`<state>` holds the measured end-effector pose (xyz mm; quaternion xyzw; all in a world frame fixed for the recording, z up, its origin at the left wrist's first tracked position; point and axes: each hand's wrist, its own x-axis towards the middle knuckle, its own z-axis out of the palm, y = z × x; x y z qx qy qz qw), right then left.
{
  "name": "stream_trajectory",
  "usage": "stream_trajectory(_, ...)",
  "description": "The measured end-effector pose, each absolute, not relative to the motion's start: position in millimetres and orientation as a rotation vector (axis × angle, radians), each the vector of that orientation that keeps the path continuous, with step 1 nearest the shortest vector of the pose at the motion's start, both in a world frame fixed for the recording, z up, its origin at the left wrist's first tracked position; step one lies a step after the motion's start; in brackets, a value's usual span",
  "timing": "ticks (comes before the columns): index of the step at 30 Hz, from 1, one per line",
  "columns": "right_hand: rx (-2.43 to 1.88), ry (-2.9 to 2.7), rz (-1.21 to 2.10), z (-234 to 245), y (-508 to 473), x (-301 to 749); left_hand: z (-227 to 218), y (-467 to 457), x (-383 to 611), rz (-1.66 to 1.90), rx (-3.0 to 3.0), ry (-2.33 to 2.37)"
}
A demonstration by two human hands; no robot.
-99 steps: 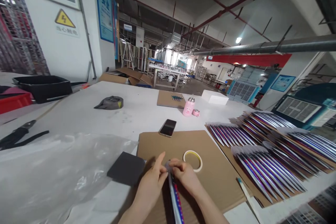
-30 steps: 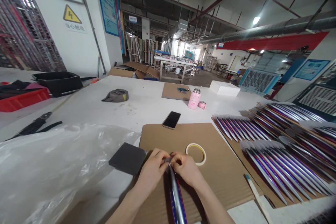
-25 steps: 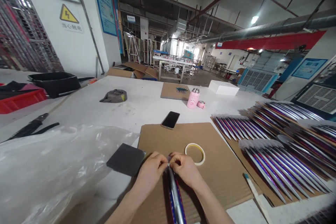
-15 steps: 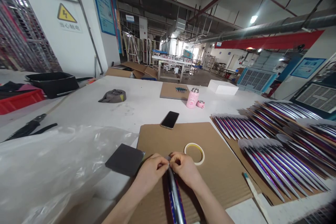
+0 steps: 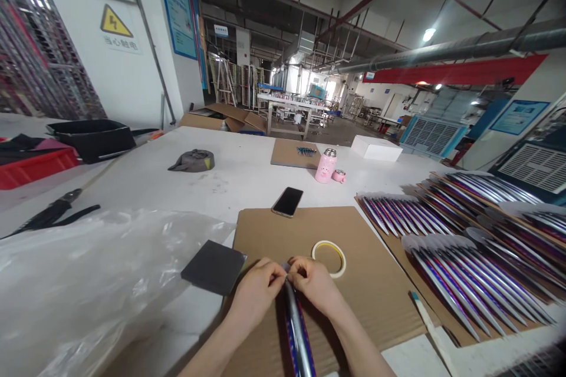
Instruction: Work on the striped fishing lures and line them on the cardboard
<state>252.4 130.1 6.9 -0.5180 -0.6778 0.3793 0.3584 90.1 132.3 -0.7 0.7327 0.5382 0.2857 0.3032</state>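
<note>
A long, shiny silver tapered piece [image 5: 299,330] with blue and red edging lies on a brown cardboard sheet [image 5: 371,283], pointing away from me. At its far end my left hand [image 5: 260,288] is closed, thumb and fingertips pinched together. My right hand [image 5: 313,284] pinches at the same spot from the other side, its fingertips almost touching the left ones. A small greyish translucent flap [image 5: 286,267] shows just beyond the fingers. Exactly what the fingertips grip there is partly hidden. A roll of masking tape [image 5: 329,259] lies flat beside my right hand.
Left are a dark square block [image 5: 214,267] and plastic sheeting [image 5: 110,283]. A phone [image 5: 287,201] lies ahead, with a pink bottle [image 5: 326,166] behind. Rows of similar silver pieces [image 5: 477,283] lie on cardboard at right, near a thin flat stick [image 5: 431,330].
Both hands stay pinched at the far end of the silver piece. The greyish flap shows more clearly beyond the fingers. The whole view has shifted slightly.
</note>
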Motion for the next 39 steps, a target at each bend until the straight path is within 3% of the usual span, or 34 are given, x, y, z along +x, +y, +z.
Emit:
stream_trajectory(6, -1.361, -1.667, 1.152, 5, 133, 257, 1, 131, 90, 0.75, 1.94, 1.44)
stream_trajectory(16, -1.45, -1.652, 1.124, 5, 135, 252, 3, 129, 91, 0.732, 1.925, 1.468)
stream_trajectory(30, -1.607, -1.771, 0.765, 5, 132, 244, 4, 129, 92, 0.715, 1.933, 1.494)
stream_trajectory(39, -1.405, -1.933, 0.718, -4, 71, 249, 1, 132, 87, 0.775, 1.948, 1.431)
